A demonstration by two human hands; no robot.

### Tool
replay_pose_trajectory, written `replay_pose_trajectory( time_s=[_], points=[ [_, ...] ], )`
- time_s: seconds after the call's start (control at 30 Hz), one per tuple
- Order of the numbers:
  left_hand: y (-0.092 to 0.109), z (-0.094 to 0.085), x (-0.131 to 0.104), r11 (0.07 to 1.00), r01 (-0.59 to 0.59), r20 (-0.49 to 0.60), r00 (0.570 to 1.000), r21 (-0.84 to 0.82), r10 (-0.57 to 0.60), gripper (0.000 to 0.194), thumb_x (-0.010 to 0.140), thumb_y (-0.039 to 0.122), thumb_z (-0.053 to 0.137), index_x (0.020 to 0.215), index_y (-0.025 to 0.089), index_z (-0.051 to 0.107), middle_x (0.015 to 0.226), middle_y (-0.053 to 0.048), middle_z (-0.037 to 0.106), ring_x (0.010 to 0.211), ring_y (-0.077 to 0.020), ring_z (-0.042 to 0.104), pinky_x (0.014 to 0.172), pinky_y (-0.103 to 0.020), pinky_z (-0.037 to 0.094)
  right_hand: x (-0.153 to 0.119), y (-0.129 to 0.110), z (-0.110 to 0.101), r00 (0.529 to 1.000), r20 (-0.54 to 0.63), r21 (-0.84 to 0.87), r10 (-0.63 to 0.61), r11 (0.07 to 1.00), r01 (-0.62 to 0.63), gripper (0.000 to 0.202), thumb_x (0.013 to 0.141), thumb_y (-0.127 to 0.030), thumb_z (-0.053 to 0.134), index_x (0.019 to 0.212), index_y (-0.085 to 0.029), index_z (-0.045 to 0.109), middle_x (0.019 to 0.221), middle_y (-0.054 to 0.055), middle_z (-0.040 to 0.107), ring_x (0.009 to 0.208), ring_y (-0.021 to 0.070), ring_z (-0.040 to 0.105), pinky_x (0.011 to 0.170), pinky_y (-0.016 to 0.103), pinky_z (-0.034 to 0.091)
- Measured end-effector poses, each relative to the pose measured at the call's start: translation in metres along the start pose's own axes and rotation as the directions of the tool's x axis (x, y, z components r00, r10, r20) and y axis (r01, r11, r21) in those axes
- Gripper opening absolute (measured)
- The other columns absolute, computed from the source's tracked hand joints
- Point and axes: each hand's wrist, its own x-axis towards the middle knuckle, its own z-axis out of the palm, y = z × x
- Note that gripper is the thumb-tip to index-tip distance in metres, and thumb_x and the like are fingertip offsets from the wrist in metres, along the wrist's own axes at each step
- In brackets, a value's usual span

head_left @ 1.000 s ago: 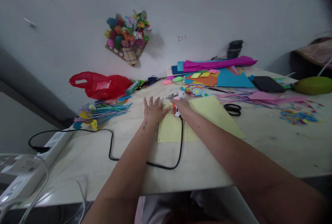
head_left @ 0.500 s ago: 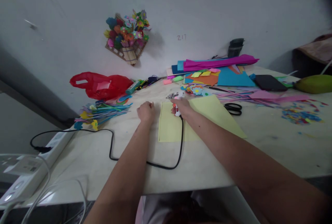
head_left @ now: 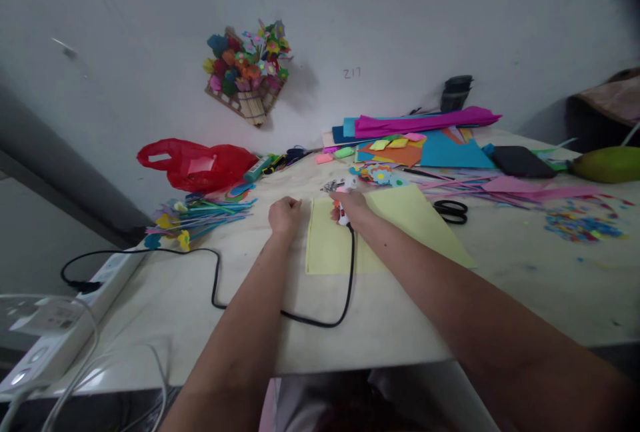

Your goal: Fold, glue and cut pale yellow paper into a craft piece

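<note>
A white hot glue gun (head_left: 349,183) is gripped in my right hand (head_left: 356,208), above pale yellow sheets (head_left: 400,235). Its metal tip end points left, and its black cord (head_left: 350,285) hangs from the handle and loops over the table beneath my left forearm. Just left of the sheets, my left hand (head_left: 285,217) is closed, with thumb and forefinger pressed together toward the right. Whatever the left fingers hold, if anything, is too small or hidden to make out. Black-handled scissors (head_left: 451,212) rest at the sheets' right edge.
To the left lie a red plastic bag (head_left: 195,165), paper flowers on stems (head_left: 200,219) and a white power strip (head_left: 60,329). Coloured sheets (head_left: 455,150), a dark phone-like slab (head_left: 523,161) and paper scraps (head_left: 583,222) cover the back and right. A flower bouquet (head_left: 247,72) hangs on the wall.
My left hand has shifted slightly right, with its thumb and forefinger now stretched toward the sheets. My right hand keeps the glue gun in nearly the same place.
</note>
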Motion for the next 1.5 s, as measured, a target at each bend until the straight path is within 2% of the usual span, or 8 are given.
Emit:
replay_pose_trajectory(
  time_s=[0.23, 0.47, 0.63, 0.77, 1.0, 1.13, 1.3, 1.5],
  points=[
    [0.004, -0.004, -0.003, 0.993, -0.102, 0.033, 0.994, 0.062, 0.1, 0.036, 0.085, 0.04, 0.036, 0.082, 0.019, 0.065, 0.081, -0.009, 0.068, 0.08, -0.0192, 0.06, 0.063, -0.025, 0.037, -0.003, -0.002, 0.0, 1.0, 0.004, -0.007, 0.002, 1.0, -0.002, 0.013, 0.073, -0.023, 0.06, 0.075, -0.014, 0.051, 0.036, -0.003, 0.047, 0.031, 0.014, 0.049, 0.032, 0.023, 0.042],
    [0.006, -0.01, -0.003, 0.993, -0.072, 0.036, 0.997, 0.098, 0.069, 0.046, 0.086, 0.044, 0.027, 0.073, 0.019, 0.062, 0.078, -0.01, 0.067, 0.078, -0.021, 0.059, 0.06, -0.027, 0.036, -0.008, -0.005, 0.001, 1.0, 0.014, 0.004, 0.019, 1.0, -0.02, 0.013, 0.075, -0.024, 0.058, 0.075, -0.014, 0.05, 0.038, -0.002, 0.05, 0.032, 0.0142, 0.051, 0.033, 0.024, 0.043],
    [0.001, -0.004, -0.001, 0.992, -0.084, 0.018, 0.996, -0.096, 0.086, 0.049, 0.082, 0.054, 0.032, 0.063, 0.018, 0.058, 0.064, -0.005, 0.062, 0.066, -0.0169, 0.057, 0.055, -0.025, 0.035, -0.011, -0.006, 0.002, 0.996, 0.085, 0.146, -0.027, 0.989, 0.015, 0.014, 0.077, -0.025, 0.056, 0.07, -0.015, 0.049, 0.04, -0.001, 0.052, 0.033, 0.0128, 0.05, 0.032, 0.022, 0.041],
    [-0.001, 0.003, 0.001, 0.956, -0.063, -0.006, 0.998, -0.286, 0.064, 0.036, 0.076, 0.049, 0.047, 0.061, 0.017, 0.055, 0.058, -0.001, 0.059, 0.057, -0.0126, 0.054, 0.053, -0.022, 0.037, -0.011, -0.008, 0.003, 0.991, 0.134, 0.273, 0.0, 0.961, -0.037, 0.014, 0.079, -0.026, 0.053, 0.071, -0.014, 0.049, 0.042, 0.0, 0.054, 0.034, 0.0118, 0.05, 0.034, 0.022, 0.042],
    [0.014, -0.002, -0.004, 0.776, 0.062, 0.161, 0.986, -0.628, 0.052, 0.016, 0.073, 0.028, 0.054, 0.063, 0.015, 0.053, 0.053, 0.002, 0.056, 0.039, -0.0062, 0.043, 0.044, -0.02, 0.038, -0.009, -0.01, 0.004, 0.971, 0.235, 0.425, -0.046, 0.903, -0.059, 0.019, 0.085, -0.03, 0.042, 0.076, -0.015, 0.05, 0.049, 0.0, 0.057, 0.04, 0.012, 0.054, 0.043, 0.023, 0.044],
    [0.021, -0.009, -0.01, 0.708, 0.108, 0.239, 0.967, -0.698, 0.089, 0.018, 0.077, 0.028, 0.05, 0.064, 0.015, 0.052, 0.047, 0.004, 0.052, 0.035, -0.0057, 0.041, 0.041, -0.019, 0.037, -0.007, -0.009, 0.003, 0.975, 0.209, 0.412, -0.072, 0.911, -0.021, 0.026, 0.086, -0.038, 0.039, 0.079, -0.016, 0.052, 0.053, 0.0, 0.06, 0.041, 0.0099, 0.052, 0.041, 0.019, 0.039],
    [0.023, -0.012, -0.013, 0.68, 0.155, 0.297, 0.95, -0.716, 0.096, 0.038, 0.081, 0.045, 0.045, 0.055, 0.017, 0.045, 0.042, 0.004, 0.047, 0.035, -0.006, 0.04, 0.041, -0.02, 0.038, -0.001, -0.006, 0.004, 0.976, 0.199, 0.387, -0.083, 0.922, 0.0, 0.035, 0.086, -0.049, 0.036, 0.08, -0.018, 0.053, 0.058, 0.0, 0.063, 0.04, 0.0081, 0.05, 0.04, 0.018, 0.035],
    [0.035, -0.016, -0.027, 0.62, 0.188, 0.379, 0.905, -0.762, 0.192, 0.042, 0.067, 0.057, 0.059, 0.067, 0.016, 0.05, 0.059, 0.0, 0.059, 0.046, -0.0083, 0.053, 0.046, -0.021, 0.044, 0.0, -0.004, 0.006, 0.967, 0.234, 0.468, -0.1, 0.883, -0.022, 0.036, 0.087, -0.049, 0.036, 0.081, -0.018, 0.054, 0.061, 0.0, 0.061, 0.045, 0.0095, 0.054, 0.039, 0.019, 0.036]
  ],
)
